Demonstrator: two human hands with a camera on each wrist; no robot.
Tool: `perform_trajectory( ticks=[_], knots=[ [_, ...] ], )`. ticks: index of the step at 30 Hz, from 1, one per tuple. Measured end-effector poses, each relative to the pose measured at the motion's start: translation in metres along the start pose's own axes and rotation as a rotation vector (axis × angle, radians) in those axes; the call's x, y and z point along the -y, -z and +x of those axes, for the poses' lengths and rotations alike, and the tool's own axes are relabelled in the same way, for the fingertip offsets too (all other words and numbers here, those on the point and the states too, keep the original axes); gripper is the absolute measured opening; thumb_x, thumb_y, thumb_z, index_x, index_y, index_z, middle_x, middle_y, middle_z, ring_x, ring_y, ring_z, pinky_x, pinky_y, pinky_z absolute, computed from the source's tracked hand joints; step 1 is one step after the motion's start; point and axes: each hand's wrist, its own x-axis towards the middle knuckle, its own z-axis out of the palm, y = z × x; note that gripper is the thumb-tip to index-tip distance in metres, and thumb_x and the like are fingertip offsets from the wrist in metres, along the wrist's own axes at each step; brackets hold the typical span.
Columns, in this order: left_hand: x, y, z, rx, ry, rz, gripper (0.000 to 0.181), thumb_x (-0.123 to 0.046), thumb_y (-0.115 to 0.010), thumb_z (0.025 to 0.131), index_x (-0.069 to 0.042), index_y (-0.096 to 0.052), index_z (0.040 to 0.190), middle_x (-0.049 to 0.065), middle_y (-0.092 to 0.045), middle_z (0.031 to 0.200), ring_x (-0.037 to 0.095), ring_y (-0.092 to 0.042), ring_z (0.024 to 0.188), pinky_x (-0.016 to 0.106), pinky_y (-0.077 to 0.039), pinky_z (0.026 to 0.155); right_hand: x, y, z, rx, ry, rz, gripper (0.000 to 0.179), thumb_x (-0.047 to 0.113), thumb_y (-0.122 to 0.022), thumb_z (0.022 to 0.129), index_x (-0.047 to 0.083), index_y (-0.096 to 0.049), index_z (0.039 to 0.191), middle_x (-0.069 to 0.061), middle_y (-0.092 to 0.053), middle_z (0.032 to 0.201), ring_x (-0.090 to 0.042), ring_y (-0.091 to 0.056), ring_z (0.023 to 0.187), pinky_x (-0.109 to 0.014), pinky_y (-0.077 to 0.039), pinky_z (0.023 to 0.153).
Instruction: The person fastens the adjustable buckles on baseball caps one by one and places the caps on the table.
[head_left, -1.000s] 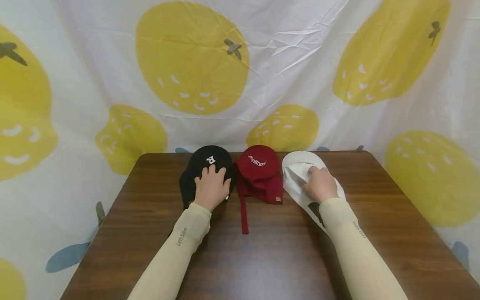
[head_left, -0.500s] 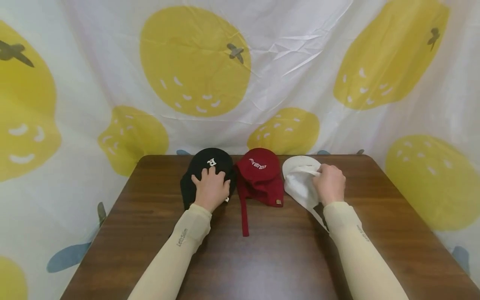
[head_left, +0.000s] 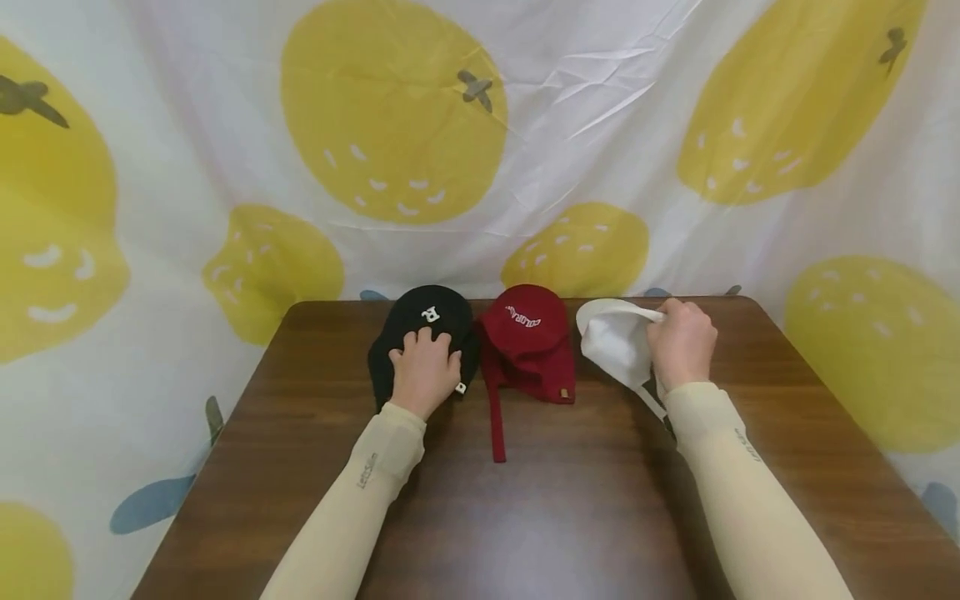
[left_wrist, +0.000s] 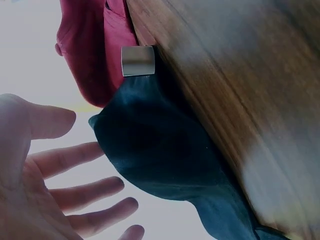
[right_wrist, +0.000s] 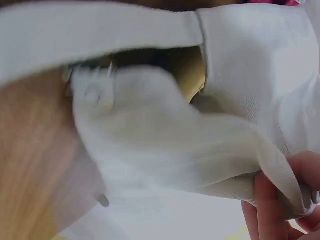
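My left hand [head_left: 426,375] is over a black cap [head_left: 411,317] with a white letter on its front. In the left wrist view, the fingers are spread and slightly bent beside that cap [left_wrist: 155,150], not curled around it. My right hand [head_left: 681,342] pinches the edge of a white cap [head_left: 615,342] at the right, tilting it up. Thumb and fingers [right_wrist: 267,200] hold a fold of its fabric in the right wrist view, where the strap and a rear opening show. Between these two caps lies a dark red cap [head_left: 528,329] with white lettering.
All three caps are near the back edge of a brown wooden table [head_left: 525,517]. The red cap's strap [head_left: 497,425] trails toward the front. A metal buckle [left_wrist: 138,61] shows in the left wrist view. Behind hangs a white cloth [head_left: 420,258] printed with yellow fruit.
My right hand has shifted right and up, drawing the white cap's near edge with it so the cap now tilts. The left hand remains over the black cap. The camera view has shifted slightly.
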Motion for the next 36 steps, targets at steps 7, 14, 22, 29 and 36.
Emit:
perform_trajectory(
  ticks=[7, 14, 22, 29, 36],
  knots=[
    [-0.002, 0.002, 0.0, -0.006, 0.0, 0.004, 0.034, -0.035, -0.057, 0.101, -0.011, -0.067, 0.123, 0.019, -0.057, 0.128, 0.041, -0.048, 0.118, 0.065, -0.04, 0.084, 0.001, 0.009, 0.007, -0.027, 0.014, -0.002, 0.016, 0.0, -0.063, 0.075, -0.004, -0.072, 0.089, -0.026, -0.066, 0.082, -0.052, -0.062, 0.077, -0.062, -0.044, 0.066],
    [-0.004, 0.002, 0.0, -0.017, -0.004, 0.012, 0.033, -0.034, -0.058, 0.1, -0.011, -0.068, 0.122, 0.019, -0.058, 0.125, 0.041, -0.047, 0.119, 0.065, -0.039, 0.087, 0.001, 0.013, 0.011, -0.032, 0.021, -0.011, 0.013, 0.003, -0.066, 0.079, -0.003, -0.072, 0.088, -0.026, -0.066, 0.081, -0.052, -0.061, 0.075, -0.061, -0.044, 0.064],
    [-0.003, -0.001, 0.0, -0.03, -0.008, 0.017, 0.033, -0.035, -0.057, 0.101, -0.012, -0.068, 0.121, 0.018, -0.058, 0.126, 0.041, -0.047, 0.12, 0.066, -0.039, 0.088, 0.006, 0.018, 0.021, -0.094, 0.034, 0.008, 0.013, 0.003, -0.066, 0.078, -0.002, -0.072, 0.089, -0.023, -0.067, 0.079, -0.049, -0.061, 0.075, -0.061, -0.043, 0.065],
    [-0.005, 0.0, -0.001, -0.011, -0.004, 0.019, 0.033, -0.035, -0.058, 0.1, -0.012, -0.068, 0.121, 0.018, -0.057, 0.126, 0.041, -0.047, 0.12, 0.066, -0.04, 0.088, 0.019, 0.027, 0.024, -0.088, 0.02, 0.044, 0.011, 0.004, -0.067, 0.081, -0.001, -0.072, 0.09, -0.022, -0.067, 0.082, -0.046, -0.061, 0.077, -0.06, -0.044, 0.069],
    [-0.006, 0.001, -0.003, -0.002, 0.001, 0.012, 0.033, -0.034, -0.059, 0.1, -0.011, -0.067, 0.122, 0.019, -0.057, 0.127, 0.041, -0.047, 0.121, 0.067, -0.039, 0.089, 0.034, 0.038, 0.027, -0.139, 0.059, 0.065, 0.012, 0.003, -0.066, 0.081, 0.001, -0.074, 0.09, -0.02, -0.068, 0.079, -0.044, -0.062, 0.072, -0.058, -0.043, 0.064]
  ],
)
